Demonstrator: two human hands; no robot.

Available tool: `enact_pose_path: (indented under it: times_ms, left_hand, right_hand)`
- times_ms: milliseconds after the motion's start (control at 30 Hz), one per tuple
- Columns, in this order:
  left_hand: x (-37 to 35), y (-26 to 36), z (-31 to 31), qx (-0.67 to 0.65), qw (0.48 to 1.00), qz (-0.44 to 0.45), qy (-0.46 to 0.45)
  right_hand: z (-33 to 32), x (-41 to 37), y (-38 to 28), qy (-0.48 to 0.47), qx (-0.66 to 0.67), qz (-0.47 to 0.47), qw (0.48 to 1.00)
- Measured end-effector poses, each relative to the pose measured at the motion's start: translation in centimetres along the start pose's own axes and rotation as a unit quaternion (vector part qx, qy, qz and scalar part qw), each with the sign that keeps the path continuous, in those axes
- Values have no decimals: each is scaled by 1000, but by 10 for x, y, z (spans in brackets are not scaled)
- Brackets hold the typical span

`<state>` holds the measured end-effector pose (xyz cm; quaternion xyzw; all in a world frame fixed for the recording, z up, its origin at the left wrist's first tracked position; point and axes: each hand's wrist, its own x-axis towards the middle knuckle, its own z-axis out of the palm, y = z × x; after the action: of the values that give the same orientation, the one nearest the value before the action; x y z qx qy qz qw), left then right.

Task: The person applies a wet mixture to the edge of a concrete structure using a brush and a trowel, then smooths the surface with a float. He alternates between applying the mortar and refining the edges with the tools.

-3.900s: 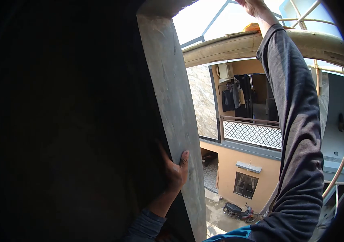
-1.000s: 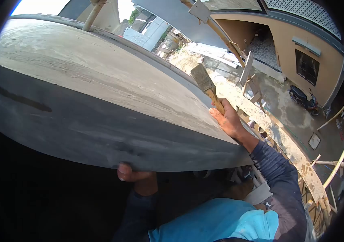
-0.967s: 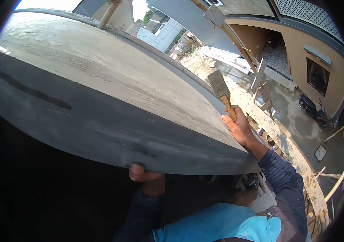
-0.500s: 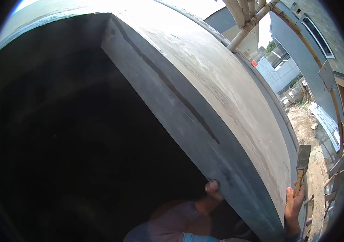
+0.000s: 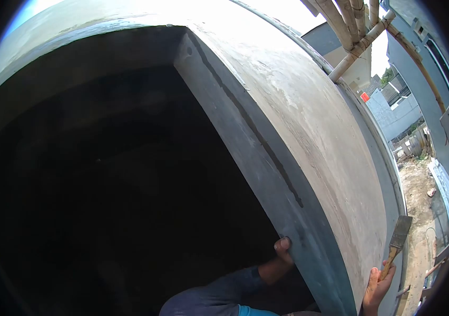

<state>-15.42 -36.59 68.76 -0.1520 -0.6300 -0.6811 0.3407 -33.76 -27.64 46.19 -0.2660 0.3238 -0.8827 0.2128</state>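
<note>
the left hand (image 5: 282,252) is picked out at six o'clock, its fingers curled shut round the dark inner edge of the plastered pier (image 5: 319,152). only a fingertip and some knuckles are shown; the rest is lost in shadow. a dark sleeve (image 5: 224,295) is seen trailing from it toward seven o'clock.

the right hand (image 5: 376,284) is found at five o'clock, low in the frame, closed tight about the wooden handle of the paintbrush (image 5: 397,239). the paintbrush is held nearly upright, bristles up and tipped slightly toward one o'clock, just beside the outer face of the pier. whether the bristles are touching the plaster cannot be told.

the pier is swept across the view from twelve o'clock down to five o'clock, pale and rough on its broad face, smooth grey on its narrow band. a thin dark groove (image 5: 259,142) is traced along that band. a dark opening (image 5: 119,184) is spread over the nine o'clock side.

bamboo poles (image 5: 348,26) are bundled at one o'clock, against the pier's top. grey buildings (image 5: 398,108) are glimpsed at two o'clock, with bare ground (image 5: 419,210) at four o'clock.
</note>
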Motion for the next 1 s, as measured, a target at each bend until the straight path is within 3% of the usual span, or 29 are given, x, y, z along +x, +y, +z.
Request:
enact_pose_path:
  times_ms: [67, 133, 200, 333, 433, 533, 867, 1000]
  left_hand:
    - [-2, 2, -2, 18, 1000, 14, 6]
    - [-3, 4, -5, 11, 999, -31, 28]
    - [-3, 3, -7, 31, 999, -25, 38]
    - [-2, 2, -9, 62, 996, -31, 50]
    - [-1, 3, -8, 88, 994, -44, 52]
    - [-1, 3, -2, 149, 984, -39, 91]
    - [0, 1, -8, 125, 988, -53, 73]
    - [1, 0, -3, 154, 984, -20, 93]
  right_hand:
    - [5, -2, -9, -1, -22, -29, 999]
    - [4, -1, -8, 1, -47, -60, 997]
    - [-1, 3, 6, 1, -44, -16, 999]
    - [0, -1, -7, -22, -52, -17, 998]
    - [2, 3, 4, 9, -72, -89, 993]
    - [0, 1, -1, -4, -60, -70, 996]
    - [1, 1, 7, 34, -86, -37, 995]
    - [3, 0, 6, 60, -102, -38, 992]
